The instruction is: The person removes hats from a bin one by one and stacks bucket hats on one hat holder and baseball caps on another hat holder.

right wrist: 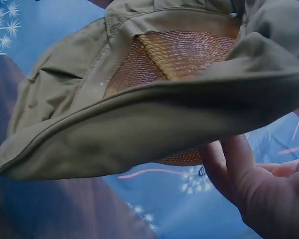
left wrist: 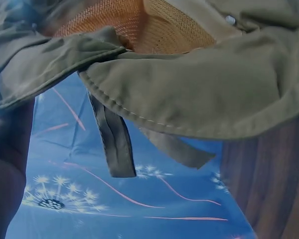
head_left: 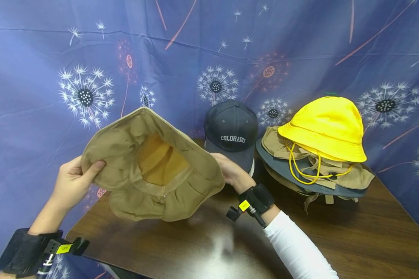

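A khaki sun hat (head_left: 192,193) is held up over the table, its underside and orange-brown mesh crown lining (head_left: 164,159) facing the head camera. My left hand (head_left: 73,176) pinches the brim at its left edge, thumb on the near face. At the opposite edge my right hand (head_left: 228,170) grips the brim, its fingertips hidden behind the cloth. In the right wrist view, fingers (right wrist: 234,164) of that hand reach up behind the brim (right wrist: 99,144). Two cloth straps hang under the hat in the left wrist view, one of them a dark strap (left wrist: 113,144).
A dark cap (head_left: 232,120) lettered COLORADO stands at the table's back, just beyond my right hand. To its right is a pile of hats topped by a yellow bucket hat (head_left: 324,128) with a yellow cord. A dandelion-print blue cloth (head_left: 181,77) hangs behind the wooden table (head_left: 209,248).
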Demonstrator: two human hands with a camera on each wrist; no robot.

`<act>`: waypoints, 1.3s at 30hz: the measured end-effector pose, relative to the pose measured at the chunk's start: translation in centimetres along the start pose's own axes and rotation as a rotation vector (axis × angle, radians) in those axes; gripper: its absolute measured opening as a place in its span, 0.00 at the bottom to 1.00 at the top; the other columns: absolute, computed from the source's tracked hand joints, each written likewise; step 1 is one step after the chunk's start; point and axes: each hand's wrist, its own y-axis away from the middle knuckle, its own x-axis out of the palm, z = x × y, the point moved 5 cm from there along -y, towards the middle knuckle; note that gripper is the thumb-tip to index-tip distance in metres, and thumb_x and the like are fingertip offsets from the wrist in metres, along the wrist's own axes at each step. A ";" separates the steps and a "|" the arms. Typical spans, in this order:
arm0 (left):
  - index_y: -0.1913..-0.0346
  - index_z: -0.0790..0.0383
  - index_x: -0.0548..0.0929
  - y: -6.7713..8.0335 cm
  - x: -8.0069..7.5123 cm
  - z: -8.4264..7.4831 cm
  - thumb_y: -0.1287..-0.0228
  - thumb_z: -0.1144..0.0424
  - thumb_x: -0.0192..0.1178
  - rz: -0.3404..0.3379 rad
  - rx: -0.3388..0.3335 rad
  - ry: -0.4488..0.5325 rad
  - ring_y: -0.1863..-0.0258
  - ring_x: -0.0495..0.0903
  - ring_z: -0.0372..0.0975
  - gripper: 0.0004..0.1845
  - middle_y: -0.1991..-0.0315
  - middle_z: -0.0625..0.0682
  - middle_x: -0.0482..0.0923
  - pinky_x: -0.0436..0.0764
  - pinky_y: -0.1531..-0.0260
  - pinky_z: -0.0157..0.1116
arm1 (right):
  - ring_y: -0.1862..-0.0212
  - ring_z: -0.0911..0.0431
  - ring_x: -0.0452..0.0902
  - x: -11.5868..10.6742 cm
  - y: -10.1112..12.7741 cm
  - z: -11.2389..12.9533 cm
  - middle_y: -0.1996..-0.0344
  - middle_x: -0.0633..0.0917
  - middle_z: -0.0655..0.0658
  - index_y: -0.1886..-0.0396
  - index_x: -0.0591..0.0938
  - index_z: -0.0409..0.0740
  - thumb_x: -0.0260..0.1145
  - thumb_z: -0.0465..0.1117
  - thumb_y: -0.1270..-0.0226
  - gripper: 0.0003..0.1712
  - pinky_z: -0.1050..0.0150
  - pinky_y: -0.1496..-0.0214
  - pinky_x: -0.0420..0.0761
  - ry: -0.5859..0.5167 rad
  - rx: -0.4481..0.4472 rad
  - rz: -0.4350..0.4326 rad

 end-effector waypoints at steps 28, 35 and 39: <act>0.51 0.81 0.80 3.3 -0.2 -0.3 0.47 0.85 0.59 0.395 0.220 0.160 0.37 0.75 0.38 0.17 0.39 0.62 0.76 0.74 0.40 0.23 | 0.56 0.61 0.82 1.9 0.5 -1.0 0.51 0.83 0.49 0.41 0.72 0.37 0.65 0.25 0.43 0.28 0.64 0.57 0.86 0.217 -0.094 -0.192; 0.51 0.76 0.81 4.6 -0.9 1.2 0.51 0.88 0.60 0.285 0.039 -0.158 0.32 0.67 0.27 0.21 0.29 0.57 0.65 0.70 0.42 0.16 | 0.60 0.64 0.83 2.8 1.1 -0.5 0.67 0.87 0.58 0.54 0.79 0.30 0.70 0.27 0.46 0.18 0.67 0.55 0.84 0.326 -0.298 -0.272; 0.45 0.70 0.79 5.5 -1.4 2.4 0.41 0.80 0.59 0.241 -0.165 -0.231 0.45 0.74 0.17 0.20 0.31 0.34 0.67 0.75 0.59 0.13 | 0.54 0.63 0.81 3.3 1.3 -0.2 0.62 0.87 0.51 0.58 0.83 0.34 0.72 0.29 0.47 0.14 0.66 0.48 0.82 0.447 -0.458 -0.326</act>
